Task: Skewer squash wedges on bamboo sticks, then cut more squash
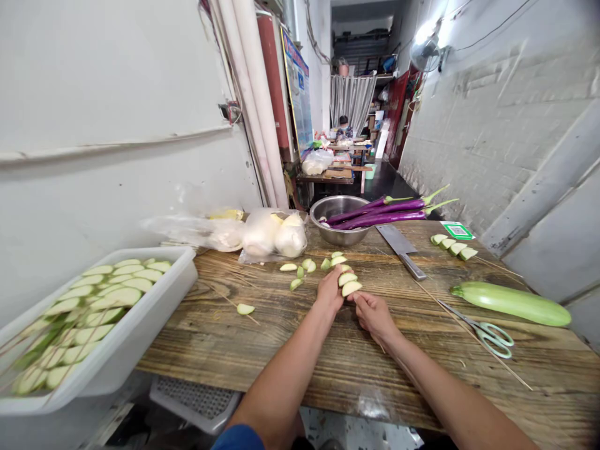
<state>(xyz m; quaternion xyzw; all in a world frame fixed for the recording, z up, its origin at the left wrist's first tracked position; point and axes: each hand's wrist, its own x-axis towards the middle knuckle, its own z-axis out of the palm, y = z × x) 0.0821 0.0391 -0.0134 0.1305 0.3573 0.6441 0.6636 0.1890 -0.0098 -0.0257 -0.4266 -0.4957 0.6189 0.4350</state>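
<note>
My left hand [330, 289] is closed around a few half-round zucchini slices [347, 278], pale inside with a green rim. Close beside it, my right hand [374, 314] pinches a thin bamboo skewer at the lower slice; most of the skewer is hidden by the fingers. Just beyond my left hand, several loose zucchini slices [295, 284] lie on the wooden table [225, 337]. One more slice sits further left, by a bare skewer. At the right edge rests a skewer threaded with slices [457, 248].
A white plastic tub [164, 290] of skewered slices stands at left. Behind are bagged pale vegetables [274, 234] and a steel bowl [335, 234] with purple eggplants [379, 215]. A cleaver [398, 247], scissors [490, 334] and a whole zucchini [515, 303] lie at right. A person sits far back.
</note>
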